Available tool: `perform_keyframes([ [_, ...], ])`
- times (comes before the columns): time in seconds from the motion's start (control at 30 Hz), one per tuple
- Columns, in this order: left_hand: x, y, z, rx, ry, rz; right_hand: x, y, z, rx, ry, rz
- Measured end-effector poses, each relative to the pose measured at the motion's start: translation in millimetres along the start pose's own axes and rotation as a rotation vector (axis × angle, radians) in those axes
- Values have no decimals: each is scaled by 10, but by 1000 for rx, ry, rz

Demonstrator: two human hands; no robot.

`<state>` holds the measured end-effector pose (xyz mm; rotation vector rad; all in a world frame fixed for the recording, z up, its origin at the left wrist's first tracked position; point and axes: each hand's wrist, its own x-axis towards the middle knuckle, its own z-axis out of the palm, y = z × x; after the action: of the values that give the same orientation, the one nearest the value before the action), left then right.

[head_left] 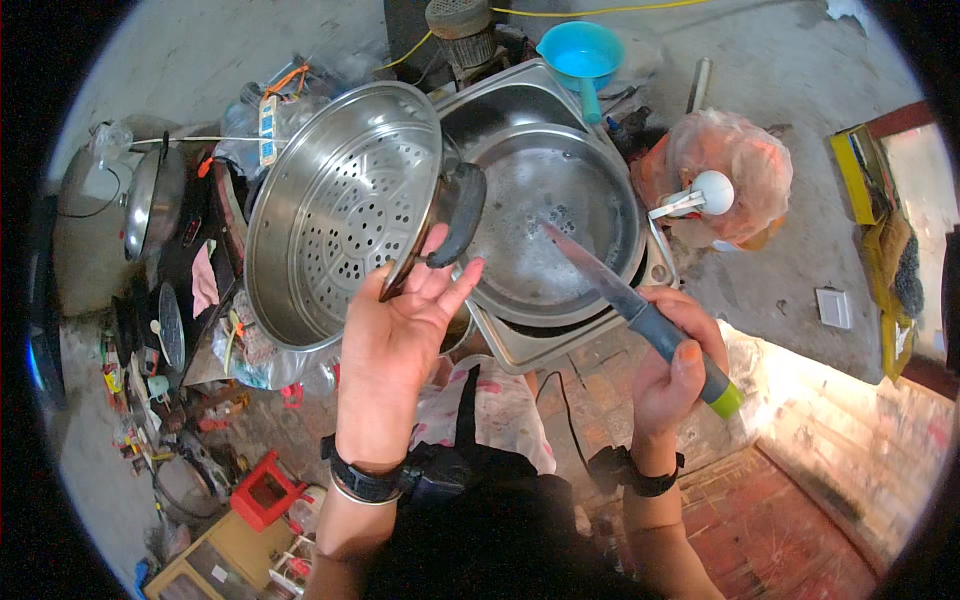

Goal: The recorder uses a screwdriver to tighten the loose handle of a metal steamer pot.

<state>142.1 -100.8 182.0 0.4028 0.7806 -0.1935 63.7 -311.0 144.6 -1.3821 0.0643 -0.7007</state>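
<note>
A metal steamer basket (pixel 345 215) with a perforated bottom is tilted up on the left, its open side facing me. My left hand (pixel 390 325), palm up, grips its right edge just below the dark side handle (pixel 463 215). In my right hand (pixel 680 365) is a kitchen knife (pixel 615 295) with a dark grey handle and a green end. The blade points up and left over a round metal pot (pixel 605 185), its tip above the pot's middle. Water with some bubbles lies in the pot, which rests in the steel sink (pixel 530 357).
A blue dipper (pixel 580 50) stands behind the sink. To its right is an orange-red bundle in clear plastic (pixel 745 150), beside a white round-headed object (pixel 712 192). A metal lid (pixel 150 205) is at far left, and a red stool (pixel 268 490) on the floor below.
</note>
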Motion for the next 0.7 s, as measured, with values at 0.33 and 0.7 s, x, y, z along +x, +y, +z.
perform_keyframes([
  [0.33,42,23,79,-38,7,-41,-203,87,99,395,-171,397],
  [0.7,67,40,93,-168,10,-147,-320,424,-49,558,-70,472],
])
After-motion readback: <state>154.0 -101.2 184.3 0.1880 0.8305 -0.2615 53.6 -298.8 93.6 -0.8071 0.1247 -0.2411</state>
